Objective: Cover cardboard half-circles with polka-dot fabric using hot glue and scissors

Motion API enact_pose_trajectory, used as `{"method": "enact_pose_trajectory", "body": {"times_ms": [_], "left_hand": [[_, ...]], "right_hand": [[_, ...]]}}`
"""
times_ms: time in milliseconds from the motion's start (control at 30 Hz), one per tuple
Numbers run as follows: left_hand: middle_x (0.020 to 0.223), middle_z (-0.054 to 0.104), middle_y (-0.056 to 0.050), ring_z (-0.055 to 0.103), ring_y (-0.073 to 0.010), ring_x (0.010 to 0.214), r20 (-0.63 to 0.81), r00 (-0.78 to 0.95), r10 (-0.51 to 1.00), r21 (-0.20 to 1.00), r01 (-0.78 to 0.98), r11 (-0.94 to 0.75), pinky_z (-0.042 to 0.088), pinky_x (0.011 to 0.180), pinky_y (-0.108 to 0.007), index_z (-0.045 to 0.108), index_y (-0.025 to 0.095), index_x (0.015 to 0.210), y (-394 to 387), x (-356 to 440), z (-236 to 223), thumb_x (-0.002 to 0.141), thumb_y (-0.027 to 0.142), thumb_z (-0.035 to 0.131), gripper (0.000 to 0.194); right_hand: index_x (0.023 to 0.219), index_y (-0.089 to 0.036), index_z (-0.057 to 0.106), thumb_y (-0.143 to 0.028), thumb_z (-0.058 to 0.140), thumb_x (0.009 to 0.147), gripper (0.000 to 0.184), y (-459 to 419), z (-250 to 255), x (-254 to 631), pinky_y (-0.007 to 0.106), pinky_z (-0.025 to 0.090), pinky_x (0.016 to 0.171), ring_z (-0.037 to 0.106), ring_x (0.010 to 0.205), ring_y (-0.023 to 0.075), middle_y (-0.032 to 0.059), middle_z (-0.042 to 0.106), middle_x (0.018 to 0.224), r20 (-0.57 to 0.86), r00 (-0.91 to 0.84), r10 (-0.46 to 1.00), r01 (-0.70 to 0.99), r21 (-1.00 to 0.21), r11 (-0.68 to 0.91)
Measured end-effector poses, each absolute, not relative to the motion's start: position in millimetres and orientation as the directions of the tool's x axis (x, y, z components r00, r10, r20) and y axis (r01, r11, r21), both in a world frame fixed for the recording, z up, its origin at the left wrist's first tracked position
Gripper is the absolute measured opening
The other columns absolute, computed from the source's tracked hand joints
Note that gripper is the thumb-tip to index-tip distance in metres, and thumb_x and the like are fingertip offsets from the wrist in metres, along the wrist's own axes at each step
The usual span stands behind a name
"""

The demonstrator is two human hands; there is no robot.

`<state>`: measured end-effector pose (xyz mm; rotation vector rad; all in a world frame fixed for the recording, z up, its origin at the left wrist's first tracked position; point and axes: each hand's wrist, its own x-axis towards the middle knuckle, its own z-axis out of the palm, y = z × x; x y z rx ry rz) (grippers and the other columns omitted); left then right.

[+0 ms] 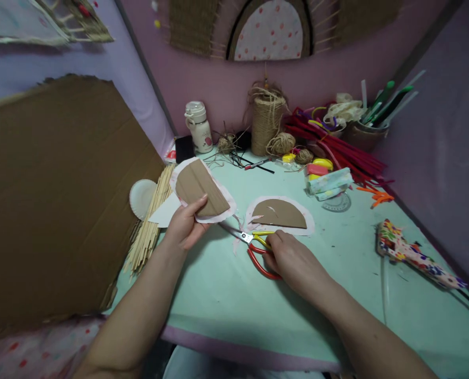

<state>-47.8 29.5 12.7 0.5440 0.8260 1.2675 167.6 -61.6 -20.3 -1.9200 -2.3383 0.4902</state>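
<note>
My left hand (189, 223) grips a half-round cardboard piece (200, 187) with a white fabric border, thumb on its brown face. In my right hand (293, 255) are scissors (260, 250) with red and yellow handles. Their blades point left, and the tips reach the lower edge of the held piece, partly hidden there. A second half-round cardboard piece (283, 213) with a white border lies flat on the table, just beyond the scissors. Thin fabric scraps (240, 223) lie between the two pieces.
Bamboo sticks (151, 226), a white round dish (142, 199) and a large cardboard sheet (56, 205) are at left. Behind stand a bottle (198, 129), a twine spool (266, 123) and red pipe cleaners (337, 142). A flower-patterned glue gun (416, 255) lies at right.
</note>
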Motion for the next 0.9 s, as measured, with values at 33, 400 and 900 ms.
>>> {"method": "enact_pose_trajectory", "body": {"times_ms": [33,400,900], "left_hand": [[0.098,0.075,-0.006,0.071,-0.0177,0.085,-0.217,0.058,0.975,0.762,-0.614,0.206,0.059,0.086,-0.034,0.058,0.017,0.127,29.0,-48.2,15.0,0.081,0.002,0.061,0.048],[0.104,0.074,-0.002,0.071,-0.0172,0.09,-0.165,-0.134,0.977,0.743,-0.668,0.034,0.058,0.085,-0.032,0.059,0.026,0.126,30.6,-62.4,29.8,0.079,0.007,0.065,0.051],[0.098,0.074,-0.003,0.07,-0.0173,0.083,-0.188,-0.022,0.982,0.74,-0.66,0.127,0.06,0.075,-0.029,0.058,0.022,0.128,19.8,-52.0,22.9,0.075,0.012,0.071,0.056]], "right_hand": [[0.079,-0.017,0.053,-0.012,0.052,0.086,0.009,-62.5,-19.1,168.4,0.028,0.03,0.059,0.053,0.07,0.0192,0.0076,0.059,0.082,-0.151,-0.199,0.968,0.94,-0.307,0.145],[0.092,-0.02,0.053,-0.043,0.061,0.081,0.027,-64.1,-16.5,172.7,0.026,0.04,0.057,0.047,0.065,0.0148,-0.0015,0.053,0.075,-0.197,-0.224,0.954,0.301,-0.945,-0.125],[0.093,-0.021,0.052,-0.031,0.069,0.07,0.03,-70.9,-9.3,156.7,0.024,0.037,0.057,0.039,0.063,0.0129,-0.0061,0.044,0.072,-0.14,-0.15,0.979,0.38,-0.922,-0.074]]}}
